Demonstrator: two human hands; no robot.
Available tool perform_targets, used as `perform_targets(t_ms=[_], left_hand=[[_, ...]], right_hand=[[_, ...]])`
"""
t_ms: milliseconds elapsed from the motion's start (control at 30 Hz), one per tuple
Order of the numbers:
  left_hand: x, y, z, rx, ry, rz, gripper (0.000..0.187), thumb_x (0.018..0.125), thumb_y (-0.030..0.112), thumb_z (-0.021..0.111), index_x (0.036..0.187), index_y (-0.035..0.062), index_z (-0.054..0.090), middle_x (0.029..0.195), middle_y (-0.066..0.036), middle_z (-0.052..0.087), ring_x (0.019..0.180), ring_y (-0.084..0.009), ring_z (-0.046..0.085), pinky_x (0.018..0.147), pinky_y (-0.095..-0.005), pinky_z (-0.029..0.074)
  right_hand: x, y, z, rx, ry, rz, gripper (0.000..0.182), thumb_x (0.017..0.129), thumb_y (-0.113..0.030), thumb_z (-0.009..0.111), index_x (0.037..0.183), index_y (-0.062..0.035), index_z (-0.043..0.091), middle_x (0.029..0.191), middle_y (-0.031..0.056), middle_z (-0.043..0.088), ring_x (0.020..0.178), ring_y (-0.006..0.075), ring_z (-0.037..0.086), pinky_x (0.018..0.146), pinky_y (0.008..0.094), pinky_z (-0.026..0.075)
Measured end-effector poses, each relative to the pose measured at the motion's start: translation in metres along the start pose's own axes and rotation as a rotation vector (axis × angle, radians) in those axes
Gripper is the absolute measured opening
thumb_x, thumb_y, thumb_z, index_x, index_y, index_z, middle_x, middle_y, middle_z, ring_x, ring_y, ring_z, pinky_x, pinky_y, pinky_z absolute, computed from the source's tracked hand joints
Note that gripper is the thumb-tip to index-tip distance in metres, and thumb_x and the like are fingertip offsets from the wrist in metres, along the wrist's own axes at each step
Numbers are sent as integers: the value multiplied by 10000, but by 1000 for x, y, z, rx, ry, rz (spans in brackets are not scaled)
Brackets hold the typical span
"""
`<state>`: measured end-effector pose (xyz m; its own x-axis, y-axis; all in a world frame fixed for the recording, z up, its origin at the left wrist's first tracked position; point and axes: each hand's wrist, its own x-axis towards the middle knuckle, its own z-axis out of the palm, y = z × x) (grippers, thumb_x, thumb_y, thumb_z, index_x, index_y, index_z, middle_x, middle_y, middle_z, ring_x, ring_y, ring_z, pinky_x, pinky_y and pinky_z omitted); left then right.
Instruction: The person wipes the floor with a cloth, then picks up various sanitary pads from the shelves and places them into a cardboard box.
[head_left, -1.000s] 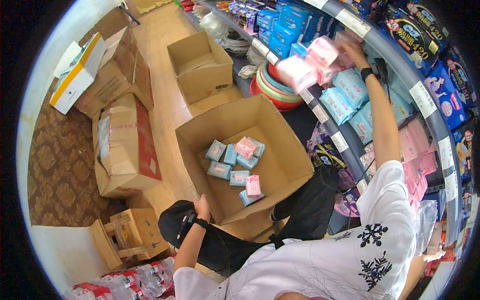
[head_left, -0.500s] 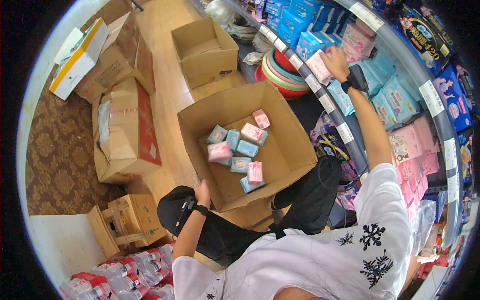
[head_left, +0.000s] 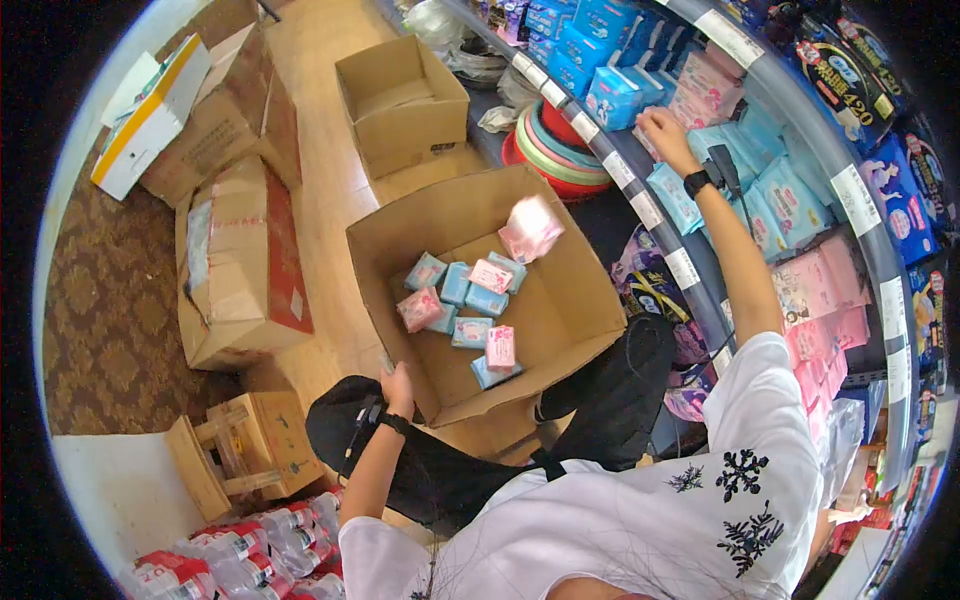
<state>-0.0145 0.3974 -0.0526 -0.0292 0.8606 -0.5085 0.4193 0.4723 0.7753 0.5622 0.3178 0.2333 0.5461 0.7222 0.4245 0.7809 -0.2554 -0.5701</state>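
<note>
At the shelf's front edge, my right hand (head_left: 660, 132) hangs with loosely bent fingers apart, nothing visibly held; part of a pink pack shows below it. My left hand (head_left: 398, 385) is closed on the near left edge of the large open cardboard box (head_left: 575, 300). Inside the box, pink packs (head_left: 500, 348) and light blue packs (head_left: 472, 332) lie in a loose group. A motion-blurred pink-and-white pack (head_left: 533, 228) appears near the box's far right corner, apart from both hands.
Blue packs (head_left: 613, 98), light blue packs (head_left: 790, 200) and pink packs (head_left: 815, 285) fill the shelf. Nested basins (head_left: 550, 155) stand beside it. A second open box (head_left: 405, 110) sits beyond; taped boxes (head_left: 240, 265), a wooden stool (head_left: 262, 440) and wrapped bottles (head_left: 235, 550) are left.
The pink-and-white pack my right hand held at the shelf has left it, and a blurred one now appears in the box. The box's view has shifted slightly left; my left hand remains on its edge.
</note>
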Motion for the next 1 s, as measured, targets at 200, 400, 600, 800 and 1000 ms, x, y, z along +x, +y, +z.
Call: perform_targets(t_ms=[200,400,600,800,1000], left_hand=[[4,-8,-3,-334,-130,66,366,734,88,508,1072,-46,469,942,-117,559,810,-208,521,718,-315,423],[-26,33,-16,-204,-263,-5,132,711,28,455,832,-25,461,723,-51,451,619,-159,406,584,-284,364],[-33,42,-25,-77,-231,-6,138,664,14,480,743,14,366,678,-24,354,585,-158,319,578,-286,304],[-14,19,-31,22,-264,-70,205,613,-26,461,814,-11,420,723,-35,401,643,-189,378,632,-260,324],[-50,5,-39,-50,-392,-63,423,589,-57,440,1009,-9,419,862,-63,450,770,-199,427,635,-254,352]], right_hand=[[-56,-35,-5,-204,16,-406,241,740,-279,557,798,-53,616,782,146,594,743,300,556,686,388,429],[-163,-118,-71,-502,115,-291,260,728,-287,567,905,-97,562,1015,77,509,1002,259,442,837,437,321],[-237,-117,-170,-872,485,64,460,723,-271,604,1126,-95,467,1109,164,455,1077,321,395,894,415,307],[-271,-26,-253,-717,917,85,529,767,-385,577,1197,-124,413,1180,161,430,958,298,487,821,449,385],[-263,72,-312,805,682,726,494,796,-427,531,1205,-177,412,1007,40,483,730,159,458,623,317,456]])
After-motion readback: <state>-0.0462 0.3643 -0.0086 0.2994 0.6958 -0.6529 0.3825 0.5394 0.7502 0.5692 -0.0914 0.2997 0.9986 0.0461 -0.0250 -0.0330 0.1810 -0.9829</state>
